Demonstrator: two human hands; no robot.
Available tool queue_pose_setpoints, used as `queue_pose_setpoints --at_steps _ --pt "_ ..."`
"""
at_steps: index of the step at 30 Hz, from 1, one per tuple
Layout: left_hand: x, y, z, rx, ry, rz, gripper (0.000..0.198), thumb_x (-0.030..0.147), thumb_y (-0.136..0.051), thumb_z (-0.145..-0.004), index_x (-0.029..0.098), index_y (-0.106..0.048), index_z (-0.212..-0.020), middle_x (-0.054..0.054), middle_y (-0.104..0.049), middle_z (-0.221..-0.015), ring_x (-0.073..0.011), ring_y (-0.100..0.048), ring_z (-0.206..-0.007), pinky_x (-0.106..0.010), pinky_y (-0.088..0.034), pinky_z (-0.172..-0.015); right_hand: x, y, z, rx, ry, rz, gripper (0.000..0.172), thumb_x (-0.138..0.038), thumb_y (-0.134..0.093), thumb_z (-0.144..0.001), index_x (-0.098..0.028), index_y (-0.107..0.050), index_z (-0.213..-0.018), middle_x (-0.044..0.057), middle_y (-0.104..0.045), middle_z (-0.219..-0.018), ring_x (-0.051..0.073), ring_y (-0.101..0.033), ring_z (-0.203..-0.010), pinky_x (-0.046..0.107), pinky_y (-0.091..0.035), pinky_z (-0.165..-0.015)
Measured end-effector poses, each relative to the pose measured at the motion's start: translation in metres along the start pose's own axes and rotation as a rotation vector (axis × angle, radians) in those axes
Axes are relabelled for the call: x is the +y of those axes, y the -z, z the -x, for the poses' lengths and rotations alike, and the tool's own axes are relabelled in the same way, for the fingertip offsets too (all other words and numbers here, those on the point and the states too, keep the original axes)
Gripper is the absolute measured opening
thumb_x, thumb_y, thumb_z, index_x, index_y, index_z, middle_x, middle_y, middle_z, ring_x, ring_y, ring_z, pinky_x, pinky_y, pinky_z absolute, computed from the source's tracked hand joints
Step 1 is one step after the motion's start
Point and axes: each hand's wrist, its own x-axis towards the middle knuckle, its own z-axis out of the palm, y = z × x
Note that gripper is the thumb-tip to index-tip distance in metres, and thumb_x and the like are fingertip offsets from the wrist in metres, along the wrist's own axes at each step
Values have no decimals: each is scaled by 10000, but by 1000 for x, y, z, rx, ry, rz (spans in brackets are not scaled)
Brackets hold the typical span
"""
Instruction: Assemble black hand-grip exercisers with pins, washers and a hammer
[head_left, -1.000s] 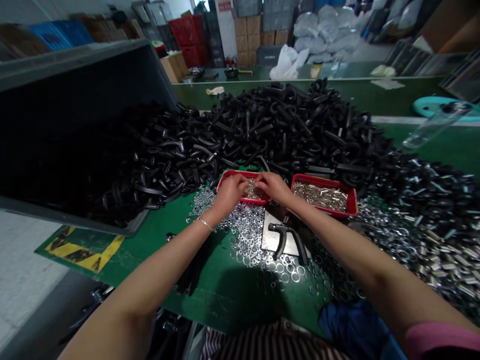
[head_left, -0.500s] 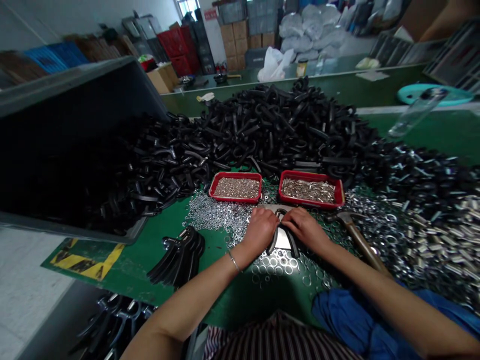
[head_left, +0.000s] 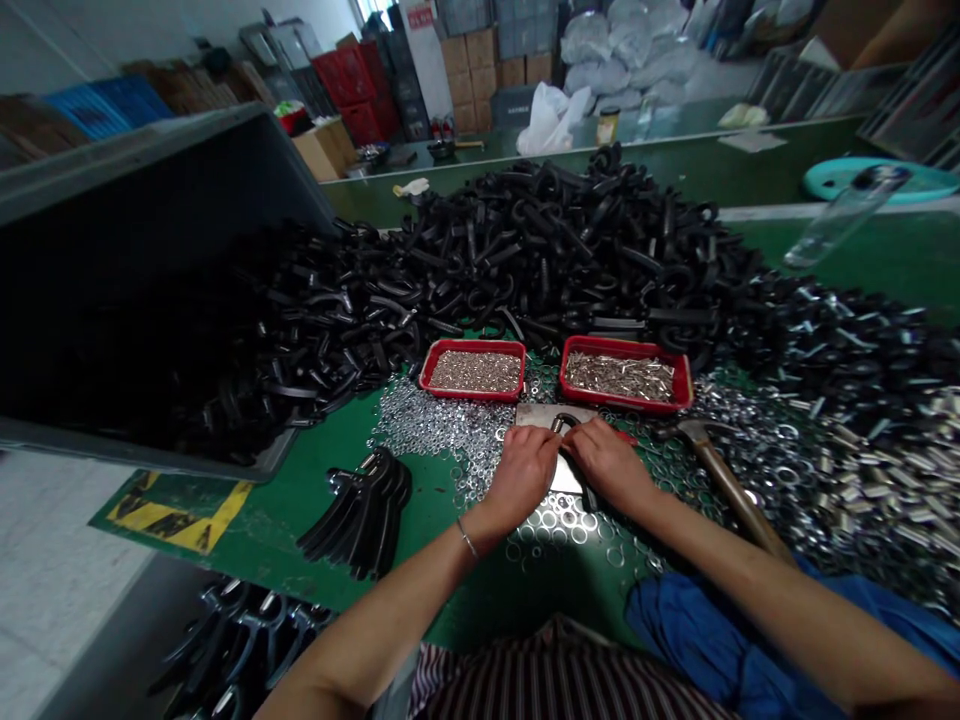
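Note:
My left hand (head_left: 523, 472) and my right hand (head_left: 610, 462) meet over a small metal plate (head_left: 531, 414), fingers closed on a black curved handle (head_left: 577, 416). The handle's bent top shows above my fingertips, with a shiny metal bit at its left end. Most of its lower part is covered by my hands. Flat metal rings (head_left: 556, 520) lie just below. A hammer (head_left: 724, 485) with a wooden grip rests right of my right hand. Beyond the plate stand a red tray of tiny metal pieces (head_left: 474, 370) and a red tray of metal pins (head_left: 626, 375).
A large heap of black curved parts (head_left: 540, 240) spreads across the back, spilling from a tipped grey bin (head_left: 292, 180). Several finished-looking black handles (head_left: 360, 515) are stacked at left. Metal sleeves (head_left: 877, 480) and a blue cloth (head_left: 697, 630) lie at right.
Both hands have shifted slightly down along the handle and now cover more of its two legs. A small red thing shows beside my right hand. The view has tilted a little.

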Motion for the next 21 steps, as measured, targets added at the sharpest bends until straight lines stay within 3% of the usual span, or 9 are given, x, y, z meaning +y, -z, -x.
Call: queue_pose_setpoints --at_steps 4,7,11,13,16,18,21 --pt "-1 -5 8 52 147 183 337 191 -449 -993 233 -604 -1289 -62 -603 -1294 -221 -509 -1183 -407 -387 -1031 -5 3 -2 -83 81 78 274 -124 -410 -977 -116 -682 -1016 167 -665 -963 301 -557 -946 442 -516 -837" --pt "-3 -7 14 37 129 247 392 134 -438 -978 224 -573 -1335 -63 -573 -1380 -214 -495 -1240 -407 -390 -1061 -1 12 4 -75 105 -21 299 -131 -425 -975 -132 -646 -1177 164 -672 -1104 290 -572 -1043 441 -514 -898" --pt "-13 17 15 -9 38 164 412 141 -433 -979 171 -531 -1378 -109 -547 -1416 -241 -486 -1281 -435 -383 -1089 25 44 45 -7 -85 -36 314 -261 -437 -998 -167 -583 -1260 153 -636 -1204 285 -569 -1117 454 -486 -943" --pt "-29 40 3 15 40 83 366 167 -450 -981 173 -583 -1321 -107 -596 -1349 -246 -518 -1239 -432 -394 -1073 41 65 78 -9 -226 170 284 -336 -448 -987 -146 -615 -1116 166 -641 -1062 313 -584 -1012 462 -489 -870" --pt "-66 75 -35 24 113 -107 308 150 -461 -963 173 -668 -1189 -104 -676 -1189 -240 -589 -1126 -399 -423 -1020 59 86 122 -121 -363 456 330 -464 -466 -952 -159 -588 -925 159 -593 -866 328 -577 -841 434 -475 -716" --pt "-92 88 -63 -68 243 -306 283 125 -484 -925 122 -711 -1093 -153 -697 -1122 -267 -620 -1074 -391 -441 -975 66 91 139 -193 -426 495 325 -488 -453 -949 -195 -550 -849 136 -574 -804 310 -576 -773 399 -447 -646" --pt "-123 91 -94 -202 370 -453 223 78 -544 -837 56 -750 -917 -207 -727 -947 -292 -665 -957 -371 -466 -895 75 94 144 -236 -518 385 283 -450 -432 -949 -228 -501 -787 108 -574 -770 283 -588 -723 378 -423 -606"
